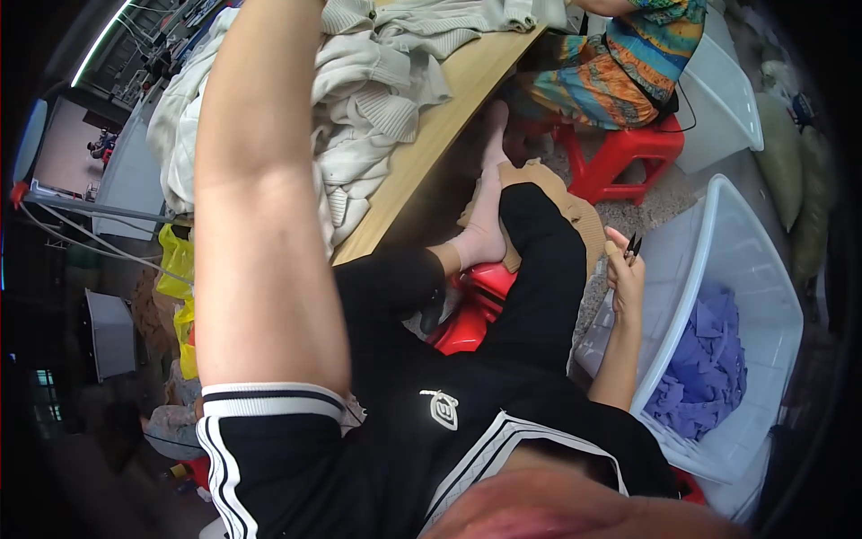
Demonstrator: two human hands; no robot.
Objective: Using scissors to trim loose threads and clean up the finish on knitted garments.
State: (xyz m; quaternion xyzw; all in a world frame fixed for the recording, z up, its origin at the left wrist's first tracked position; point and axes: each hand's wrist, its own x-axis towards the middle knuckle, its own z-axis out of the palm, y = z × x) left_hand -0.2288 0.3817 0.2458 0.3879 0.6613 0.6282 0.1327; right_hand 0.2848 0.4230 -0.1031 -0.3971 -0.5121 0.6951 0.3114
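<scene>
At upper centre we see a heap of knitwear (377,99) lying on a table (449,108). Right of the frame, fabric pieces (709,368) sit in a plastic bin (772,296); a stool (620,153) stands above it.

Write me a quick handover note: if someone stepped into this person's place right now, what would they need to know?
Right hand: down by the right knee, closed on small dark snips.
Left hand: out of view; the left arm reaches up over the pile of cream knitwear on the wooden table.
White bin at the right holds purple fabric pieces.
Done and left: cannot tell from this view.
</scene>
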